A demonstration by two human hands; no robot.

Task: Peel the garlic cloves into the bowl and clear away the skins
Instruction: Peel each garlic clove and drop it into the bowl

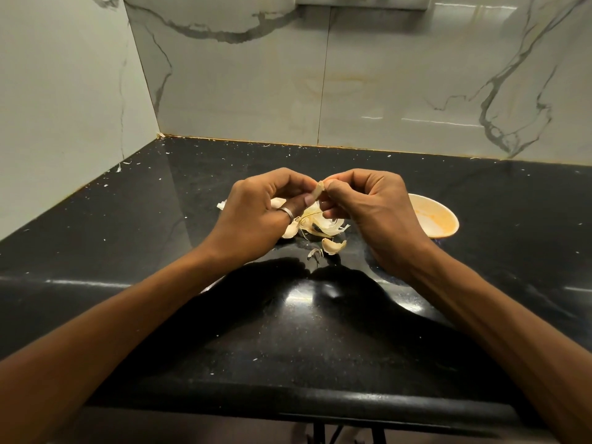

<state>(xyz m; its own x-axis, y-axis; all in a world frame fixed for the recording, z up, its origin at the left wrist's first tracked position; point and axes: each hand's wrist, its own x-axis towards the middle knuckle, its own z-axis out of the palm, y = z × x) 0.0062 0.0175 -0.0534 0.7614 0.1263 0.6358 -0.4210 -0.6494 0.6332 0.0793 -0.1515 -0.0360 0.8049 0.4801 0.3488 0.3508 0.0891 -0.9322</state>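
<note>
Now a small pale garlic clove [319, 191] is pinched by the left hand [266, 208] and right hand [368, 203], over the shiny black counter's [153, 238] middle. Thin white skins [325, 225] lie below; a round cream bowl [443, 219] sits nearer the right edge.

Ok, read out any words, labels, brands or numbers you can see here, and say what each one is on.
There is no readable text in this view.
The bowl is plain, with no print showing.
The ring on the left hand has a surface pattern too small to tell any marking.
The counter and wall tiles carry only specks and veins.
</note>
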